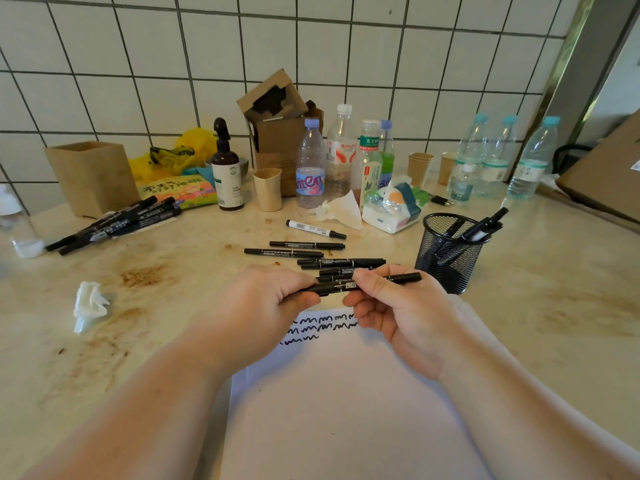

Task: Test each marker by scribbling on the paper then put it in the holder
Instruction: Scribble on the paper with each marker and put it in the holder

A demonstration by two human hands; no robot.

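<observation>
Both hands hold one black marker (337,287) level above the top edge of the white paper (346,410). My left hand (266,306) grips its left end and my right hand (391,306) pinches the barrel near the middle. Three rows of black scribbles (322,327) cross the paper's top. Several more black markers (311,252) lie loose just behind my hands, with a white-bodied marker (313,228) farther back. The black mesh holder (450,251) stands at the right with markers in it. Another pile of black markers (114,225) lies at the left.
A crumpled tissue (90,304) lies at the left. Bottles (341,154), paper cups (268,188), a brown spray bottle (227,168), cardboard boxes (91,176) and a tissue pack (393,209) line the tiled wall. The stained counter (554,289) runs on to the right.
</observation>
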